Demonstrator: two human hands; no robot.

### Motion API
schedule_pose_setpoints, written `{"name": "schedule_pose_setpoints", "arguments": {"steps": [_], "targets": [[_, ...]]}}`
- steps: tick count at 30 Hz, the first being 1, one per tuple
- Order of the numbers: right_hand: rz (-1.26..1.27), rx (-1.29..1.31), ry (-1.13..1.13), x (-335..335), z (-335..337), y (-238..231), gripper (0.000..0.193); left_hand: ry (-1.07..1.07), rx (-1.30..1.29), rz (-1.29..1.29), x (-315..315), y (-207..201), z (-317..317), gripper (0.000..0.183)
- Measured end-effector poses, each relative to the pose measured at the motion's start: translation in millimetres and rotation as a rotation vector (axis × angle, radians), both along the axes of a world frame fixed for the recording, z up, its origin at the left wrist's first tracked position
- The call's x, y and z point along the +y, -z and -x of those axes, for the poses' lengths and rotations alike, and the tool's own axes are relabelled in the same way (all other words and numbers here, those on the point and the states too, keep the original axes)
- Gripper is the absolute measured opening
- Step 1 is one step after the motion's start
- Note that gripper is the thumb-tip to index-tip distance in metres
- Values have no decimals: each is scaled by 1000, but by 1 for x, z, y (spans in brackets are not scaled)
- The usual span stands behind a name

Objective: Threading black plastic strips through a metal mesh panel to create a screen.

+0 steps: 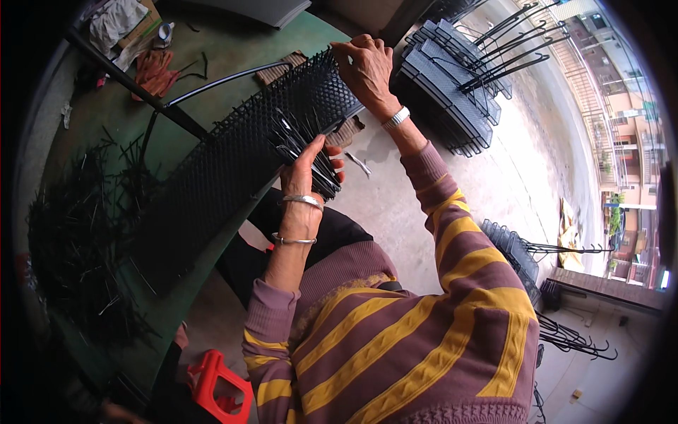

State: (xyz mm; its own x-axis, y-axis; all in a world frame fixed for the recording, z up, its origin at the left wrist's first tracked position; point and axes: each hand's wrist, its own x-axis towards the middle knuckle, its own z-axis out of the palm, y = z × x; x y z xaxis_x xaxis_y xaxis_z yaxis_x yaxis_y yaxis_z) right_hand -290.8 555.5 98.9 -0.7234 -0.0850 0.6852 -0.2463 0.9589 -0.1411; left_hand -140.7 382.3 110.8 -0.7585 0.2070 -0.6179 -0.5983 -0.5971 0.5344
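Note:
A long black mesh panel (212, 162) slants across the green work table, its far long edge bristling with short black ends. In my left hand (302, 173), closed just over the panel's near edge, is a bundle of thin shiny black strips (288, 140) fanning out over the mesh. My right hand (367, 67) is at the panel's upper right end, thumb and fingers pinched together at its edge. Whatever those fingertips grip is too small to make out.
Loose black strips (85, 247) lie heaped on the table's left. A black bar (134, 88) crosses above the table. Black mesh racks with hooked rods (452, 78) stand stacked at the far right. A red plastic stool (219, 389) is at the lower left.

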Motion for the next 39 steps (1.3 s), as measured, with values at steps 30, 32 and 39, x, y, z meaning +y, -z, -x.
{"name": "schedule_pose_setpoints", "arguments": {"steps": [30,32,39], "targets": [[618,-1015,-633,10,-83,-65,16,-34,0,60,8,15,1,27],[780,-860,-462,14,-78,-72,15,-74,-40,2,6,23,5,27],[582,-151,-271,17,-40,-42,10,51,-65,-261,5,28,10,24]]}}
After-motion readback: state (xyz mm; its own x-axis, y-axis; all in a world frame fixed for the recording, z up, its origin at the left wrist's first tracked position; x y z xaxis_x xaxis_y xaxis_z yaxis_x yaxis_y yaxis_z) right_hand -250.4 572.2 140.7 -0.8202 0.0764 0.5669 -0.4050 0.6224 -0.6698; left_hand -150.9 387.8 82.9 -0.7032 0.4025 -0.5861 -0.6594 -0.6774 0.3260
